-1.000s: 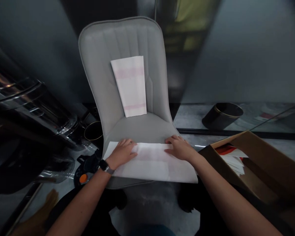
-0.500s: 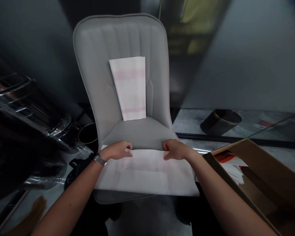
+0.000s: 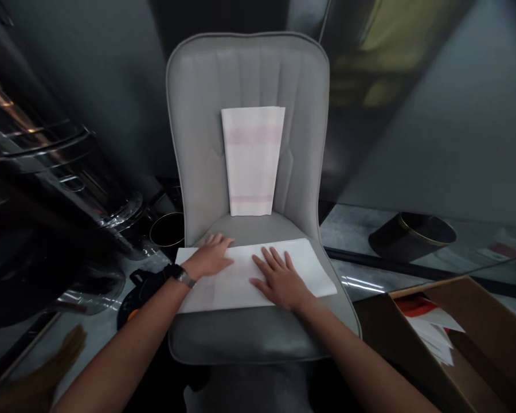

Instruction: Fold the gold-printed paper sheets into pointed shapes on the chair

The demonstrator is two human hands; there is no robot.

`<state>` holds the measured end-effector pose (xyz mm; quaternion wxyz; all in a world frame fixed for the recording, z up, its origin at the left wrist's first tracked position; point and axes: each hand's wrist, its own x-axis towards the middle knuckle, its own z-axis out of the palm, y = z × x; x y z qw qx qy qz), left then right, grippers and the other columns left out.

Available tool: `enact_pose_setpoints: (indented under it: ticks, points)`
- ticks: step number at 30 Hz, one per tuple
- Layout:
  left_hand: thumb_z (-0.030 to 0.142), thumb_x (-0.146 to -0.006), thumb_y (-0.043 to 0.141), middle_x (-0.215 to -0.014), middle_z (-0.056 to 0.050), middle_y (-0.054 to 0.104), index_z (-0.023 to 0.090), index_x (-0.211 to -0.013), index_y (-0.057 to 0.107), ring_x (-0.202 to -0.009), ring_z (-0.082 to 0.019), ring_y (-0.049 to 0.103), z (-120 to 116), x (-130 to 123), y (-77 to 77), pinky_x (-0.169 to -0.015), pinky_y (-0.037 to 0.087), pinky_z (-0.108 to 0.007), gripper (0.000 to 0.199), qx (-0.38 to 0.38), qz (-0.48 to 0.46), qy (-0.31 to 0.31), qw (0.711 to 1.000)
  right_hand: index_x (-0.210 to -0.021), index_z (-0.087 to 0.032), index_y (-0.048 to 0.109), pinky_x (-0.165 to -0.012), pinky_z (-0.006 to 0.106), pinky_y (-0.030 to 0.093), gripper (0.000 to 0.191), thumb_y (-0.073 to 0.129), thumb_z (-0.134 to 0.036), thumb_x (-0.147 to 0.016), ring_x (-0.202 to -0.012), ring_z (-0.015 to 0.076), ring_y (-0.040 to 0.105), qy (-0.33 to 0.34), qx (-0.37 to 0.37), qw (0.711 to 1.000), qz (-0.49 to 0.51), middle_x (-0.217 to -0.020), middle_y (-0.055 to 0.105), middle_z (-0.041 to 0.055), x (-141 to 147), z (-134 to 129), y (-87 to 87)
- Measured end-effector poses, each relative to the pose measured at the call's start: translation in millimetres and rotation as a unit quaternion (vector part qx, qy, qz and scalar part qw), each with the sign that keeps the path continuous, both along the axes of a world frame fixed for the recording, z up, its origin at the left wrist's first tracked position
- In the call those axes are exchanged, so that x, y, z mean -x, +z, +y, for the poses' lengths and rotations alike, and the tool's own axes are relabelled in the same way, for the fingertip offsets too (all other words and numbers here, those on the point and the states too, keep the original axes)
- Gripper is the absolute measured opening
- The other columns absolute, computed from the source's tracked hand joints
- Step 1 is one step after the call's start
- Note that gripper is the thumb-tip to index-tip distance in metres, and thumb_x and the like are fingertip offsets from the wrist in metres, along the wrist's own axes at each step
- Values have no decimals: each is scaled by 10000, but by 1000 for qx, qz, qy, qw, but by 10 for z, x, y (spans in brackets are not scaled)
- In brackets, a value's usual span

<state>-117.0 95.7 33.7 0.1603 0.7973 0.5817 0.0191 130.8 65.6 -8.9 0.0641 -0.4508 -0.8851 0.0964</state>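
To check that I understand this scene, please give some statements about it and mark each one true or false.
1. The left hand and right hand rest on the white sheet on the seat. True.
2. The watch is on the right wrist. False: it is on the left wrist.
3. The upper sheet on the backrest has pink bands. True.
4. The cardboard box is closed. False: it is open, with papers inside.
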Motion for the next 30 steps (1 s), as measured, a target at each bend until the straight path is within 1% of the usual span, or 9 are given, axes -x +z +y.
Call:
enact_pose_setpoints:
  ticks: [2,4,6,8,12,14,18,25,30]
  points:
    - [395,-985,543,-1598,-128,428,253,-1515,464,-1490,-372,351,-242,-107,-124,-1210,238,-577,554,-62,27,-11,998,-1594,-225,370,-1226,646,183,679,402,-607,-1033,-1553,374,217,-2,-9,1000,4,-1676,282,143,-7,-6,-117]
    - [524,-1028,450,-1677,-107,295,287,-1570,394,-1547,-391,222,-463,-180,-251,-1218,198,-620,595,-64,34,-21,997,-1597,-237,365,-1237,632,171,687,384,-626,-1030,-1558,355,211,-3,-16,1000,12,-1675,289,127,-27,1,-166]
    - [596,-1037,390,-1703,-94,227,302,-1604,331,-1566,-386,159,-610,-200,-352,-1227,165,-635,642,-64,39,-23,997,-1598,-241,360,-1244,620,164,708,366,-653,-1023,-1560,339,210,-4,-15,1000,19,-1676,292,113,-47,20,-169]
    - [628,-1035,365,-1709,-96,202,296,-1617,302,-1571,-380,137,-673,-175,-414,-1234,149,-635,673,-72,44,-15,996,-1600,-239,357,-1246,620,157,735,361,-680,-1012,-1562,336,206,-15,-5,1000,16,-1679,282,111,-66,58,-148]
    - [654,-1026,361,-1706,-107,208,273,-1615,319,-1567,-395,145,-661,-111,-463,-1234,171,-630,702,-97,50,3,994,-1610,-237,334,-1235,649,151,765,347,-702,-1003,-1566,354,177,-75,38,996,-3,-1689,242,132,-100,196,-107]
    - [647,-1027,370,-1703,-97,223,282,-1612,327,-1564,-392,162,-649,-102,-487,-1235,179,-624,691,-111,50,4,993,-1617,-241,314,-1236,649,138,767,346,-701,-1004,-1571,353,154,-91,52,994,-9,-1695,220,131,-105,260,-99]
    - [643,-1027,377,-1698,-87,241,290,-1605,344,-1562,-384,178,-646,-96,-547,-1233,186,-618,678,-137,42,6,990,-1626,-246,287,-1234,655,121,773,350,-700,-1004,-1576,350,120,-94,60,994,-15,-1703,181,134,-75,316,-93]
    - [652,-1027,345,-1685,-97,277,277,-1596,369,-1547,-399,219,-596,-43,-641,-1212,203,-636,682,-173,29,1,985,-1625,-255,290,-1244,635,99,769,343,-705,-1005,-1579,335,117,-93,61,994,-3,-1703,184,125,-58,360,-54]
    - [659,-1025,324,-1685,-93,277,283,-1597,368,-1543,-406,228,-551,-25,-696,-1201,217,-640,686,-191,30,-1,981,-1623,-256,297,-1252,626,87,759,341,-698,-1008,-1581,330,116,-128,67,989,10,-1703,206,99,-143,441,-40]
